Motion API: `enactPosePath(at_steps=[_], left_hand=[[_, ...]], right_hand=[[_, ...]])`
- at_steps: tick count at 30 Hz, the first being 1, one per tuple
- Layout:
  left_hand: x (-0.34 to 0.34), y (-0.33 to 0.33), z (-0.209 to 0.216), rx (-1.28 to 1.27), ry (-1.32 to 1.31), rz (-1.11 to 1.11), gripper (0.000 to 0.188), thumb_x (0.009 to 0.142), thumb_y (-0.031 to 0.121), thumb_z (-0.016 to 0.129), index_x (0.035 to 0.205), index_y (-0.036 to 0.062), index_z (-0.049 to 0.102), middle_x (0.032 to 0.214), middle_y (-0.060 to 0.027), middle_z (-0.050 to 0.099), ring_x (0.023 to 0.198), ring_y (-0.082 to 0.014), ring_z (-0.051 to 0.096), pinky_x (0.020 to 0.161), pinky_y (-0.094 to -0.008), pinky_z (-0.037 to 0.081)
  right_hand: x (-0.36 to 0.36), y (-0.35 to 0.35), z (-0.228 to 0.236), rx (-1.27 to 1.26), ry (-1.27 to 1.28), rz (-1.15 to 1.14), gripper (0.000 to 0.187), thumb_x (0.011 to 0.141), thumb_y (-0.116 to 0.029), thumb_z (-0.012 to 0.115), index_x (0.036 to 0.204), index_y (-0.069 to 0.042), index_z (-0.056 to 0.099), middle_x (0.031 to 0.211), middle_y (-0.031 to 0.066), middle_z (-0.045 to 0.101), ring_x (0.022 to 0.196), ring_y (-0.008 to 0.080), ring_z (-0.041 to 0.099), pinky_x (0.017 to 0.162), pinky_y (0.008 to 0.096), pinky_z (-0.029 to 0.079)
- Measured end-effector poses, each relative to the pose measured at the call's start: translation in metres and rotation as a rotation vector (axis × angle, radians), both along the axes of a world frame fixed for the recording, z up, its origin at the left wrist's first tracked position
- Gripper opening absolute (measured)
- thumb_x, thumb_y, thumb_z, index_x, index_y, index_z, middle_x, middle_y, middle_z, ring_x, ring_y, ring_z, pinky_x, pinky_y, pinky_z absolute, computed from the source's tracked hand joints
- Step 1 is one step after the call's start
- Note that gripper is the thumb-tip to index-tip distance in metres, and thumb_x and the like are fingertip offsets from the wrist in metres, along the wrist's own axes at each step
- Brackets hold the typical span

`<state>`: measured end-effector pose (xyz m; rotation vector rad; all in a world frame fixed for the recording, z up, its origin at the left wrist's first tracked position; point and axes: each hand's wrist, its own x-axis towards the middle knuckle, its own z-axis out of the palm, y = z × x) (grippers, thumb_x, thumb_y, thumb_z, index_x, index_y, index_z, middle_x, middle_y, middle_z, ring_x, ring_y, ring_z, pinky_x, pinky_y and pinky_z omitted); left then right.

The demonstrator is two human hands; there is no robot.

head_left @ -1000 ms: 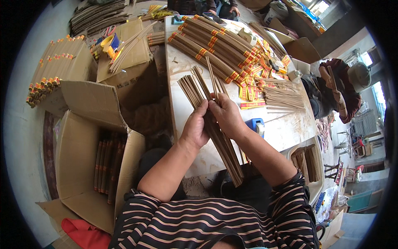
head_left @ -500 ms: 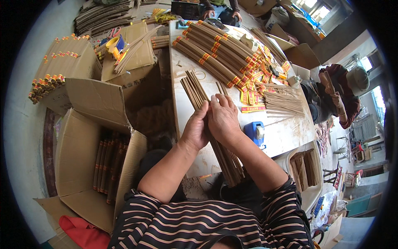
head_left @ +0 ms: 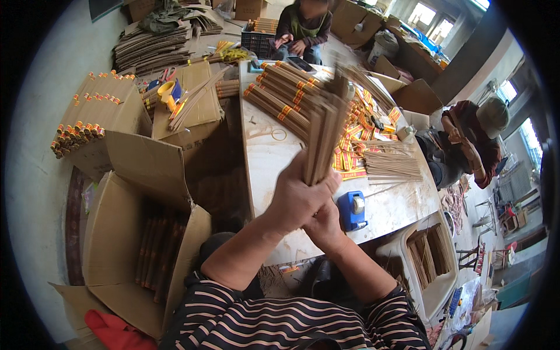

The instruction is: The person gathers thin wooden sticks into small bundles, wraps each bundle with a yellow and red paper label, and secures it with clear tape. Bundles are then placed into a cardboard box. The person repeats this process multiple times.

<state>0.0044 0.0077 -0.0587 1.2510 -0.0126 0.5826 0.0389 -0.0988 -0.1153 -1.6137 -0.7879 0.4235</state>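
Held up above the table is a bundle of brown incense sticks (head_left: 319, 137), its upper end blurred by motion. Wrapped round its lower part is my left hand (head_left: 294, 195), fingers closed. My right hand (head_left: 325, 220) grips lower down, pressed against the left, and its fingers are partly hidden. Past the bundle lie banded incense bundles (head_left: 280, 108) with red and yellow labels. To the right of my hands stands a blue tape dispenser (head_left: 354, 211). Loose thin sticks (head_left: 394, 163) and scattered paper labels (head_left: 353, 153) lie farther back.
At the left, an open cardboard box (head_left: 111, 227) contains dark banded bundles. Behind it are stacked bundles (head_left: 96, 108) and a carton with yellow tape (head_left: 169, 90). A white tub (head_left: 434, 291) of sticks stands by the table's right edge. Two people sit nearby, one far, one right.
The bundle has swung from lying slanted between my palms to nearly upright, gripped at its lower part. My view has tilted up, showing more of the far person.
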Motion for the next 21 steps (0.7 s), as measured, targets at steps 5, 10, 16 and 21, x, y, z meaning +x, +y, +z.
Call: enactPosePath(at_steps=[5, 10, 16, 21], left_hand=[[0.008, -0.013, -0.017, 0.160, -0.080, -0.023, 0.029, 0.080, 0.007, 0.065, 0.105, 0.0015, 0.052, 0.085, -0.0042, 0.059, 0.078, -0.0090, 0.055, 0.071, -0.0250, 0.047], [0.009, -0.018, -0.019, 0.338, -0.129, 0.026, 0.035, 0.077, 0.002, 0.066, 0.108, 0.0027, 0.050, 0.086, -0.0094, 0.061, 0.076, -0.0131, 0.059, 0.069, -0.0272, 0.049], [0.010, -0.015, -0.023, 0.320, -0.160, 0.027, 0.040, 0.074, 0.002, 0.069, 0.109, 0.0036, 0.050, 0.090, -0.0124, 0.062, 0.079, -0.0186, 0.062, 0.069, -0.0289, 0.049], [0.013, -0.012, -0.022, 0.234, -0.121, 0.032, 0.026, 0.078, 0.006, 0.068, 0.099, 0.0014, 0.053, 0.080, -0.0094, 0.060, 0.072, -0.0132, 0.059, 0.064, -0.0270, 0.049]], right_hand=[[0.017, 0.002, -0.022, 0.089, -0.386, -0.082, 0.037, 0.084, -0.007, 0.055, 0.118, -0.003, 0.041, 0.110, 0.0102, 0.047, 0.102, 0.0214, 0.048, 0.086, 0.0324, 0.041], [0.015, 0.005, -0.028, 0.087, -0.374, -0.164, 0.029, 0.089, -0.010, 0.049, 0.117, -0.004, 0.041, 0.108, 0.0085, 0.045, 0.103, 0.0187, 0.044, 0.087, 0.0309, 0.039], [0.015, 0.011, -0.040, 0.098, -0.336, -0.132, 0.028, 0.084, -0.009, 0.055, 0.110, -0.004, 0.046, 0.098, 0.0090, 0.051, 0.093, 0.0185, 0.049, 0.081, 0.0310, 0.042], [0.021, 0.014, -0.040, 0.089, -0.304, -0.104, 0.027, 0.081, -0.008, 0.060, 0.105, -0.004, 0.049, 0.090, 0.0094, 0.055, 0.084, 0.0183, 0.053, 0.075, 0.0310, 0.044]])
